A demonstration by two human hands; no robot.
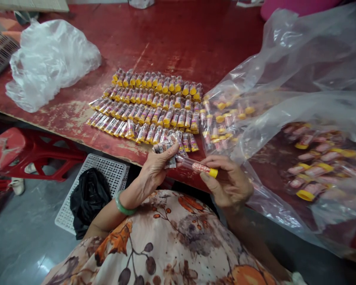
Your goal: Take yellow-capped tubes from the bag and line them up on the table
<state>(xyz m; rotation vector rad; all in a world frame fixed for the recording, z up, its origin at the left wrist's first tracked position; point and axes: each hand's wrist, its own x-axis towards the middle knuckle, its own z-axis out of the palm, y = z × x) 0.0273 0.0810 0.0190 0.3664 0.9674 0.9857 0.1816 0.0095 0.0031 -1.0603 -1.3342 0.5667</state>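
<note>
In the head view, a person in a floral top [172, 245] is sitting at a worn red table [178, 39]. The left hand [154, 170], with a jade bangle [123, 206] at its wrist, is curling nearly shut and appears to be pinching a small printed strip [164, 152] between thumb and fingers. The right hand [230, 182] is closing around a clear yellow-capped tube [197, 167], holding it almost level, with its clear end just reaching the left hand's fingers. Beyond the hands, rows of capped tubes [145, 107] are lying side by side on the table, already forming a large, orderly batch. To the right, a clear plastic bag [284, 67] is spreading across the table and over its edge, and many more loose tubes [311, 166] are lying inside it, so a sizeable lot is left there. A crumpled white plastic bag [47, 65] is lying toward the far left.
</note>
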